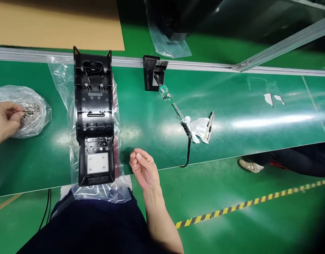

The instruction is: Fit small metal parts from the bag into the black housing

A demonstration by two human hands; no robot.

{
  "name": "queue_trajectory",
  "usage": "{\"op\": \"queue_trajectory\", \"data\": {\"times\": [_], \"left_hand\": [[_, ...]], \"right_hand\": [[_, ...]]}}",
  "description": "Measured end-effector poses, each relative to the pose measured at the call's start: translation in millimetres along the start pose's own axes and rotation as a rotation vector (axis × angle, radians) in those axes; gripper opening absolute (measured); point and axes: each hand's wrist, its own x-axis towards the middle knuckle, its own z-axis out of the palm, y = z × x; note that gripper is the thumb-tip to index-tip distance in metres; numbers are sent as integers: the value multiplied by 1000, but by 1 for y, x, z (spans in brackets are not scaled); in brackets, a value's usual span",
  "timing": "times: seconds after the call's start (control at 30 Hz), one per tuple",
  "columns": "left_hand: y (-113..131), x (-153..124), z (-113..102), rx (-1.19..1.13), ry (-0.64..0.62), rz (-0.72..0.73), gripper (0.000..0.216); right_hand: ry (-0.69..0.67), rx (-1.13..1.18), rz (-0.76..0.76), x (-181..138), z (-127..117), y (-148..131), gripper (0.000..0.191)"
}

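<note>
My left hand (pixel 6 119) reaches over a clear plastic bag (pixel 43 120) of small shiny metal parts (pixel 32 109) at the far left. Its thumb and fingers pinch together at the pile; what they grip is too small to name. Just right of the black plastic housing (pixel 95 102), my right hand (pixel 144 167) is closed palm up near the table's front edge. A tiny metal part (pixel 136 153) shows between its thumb and fingertips. The housing lies lengthwise, inner side up, on a clear plastic sheet (pixel 117 192) that hangs over the edge.
A soldering iron (pixel 175 107) rests in a black stand (pixel 149 76), its cord running off the front edge. White gloves (pixel 199 127) and a pen-like tool (pixel 210 125) lie nearby. Cardboard (pixel 59 24) lies behind the metal rail (pixel 205 66). Another person's shoe (pixel 250 165) shows at right.
</note>
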Motion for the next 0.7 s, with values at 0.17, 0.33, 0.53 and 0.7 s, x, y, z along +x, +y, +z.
{"op": "queue_trajectory", "data": {"times": [0.17,0.33,0.53,0.7], "left_hand": [[-16,-2,18,-183,243,157,66],[-29,-1,28,-327,415,210,55],[-39,8,35,-493,466,252,30],[-41,11,41,-805,424,184,20]], "right_hand": [[-15,15,11,3,1,1,26],[-42,-20,-26,7,4,2,21],[-55,-67,-74,11,2,2,19],[27,-313,-215,14,0,3,21]]}}
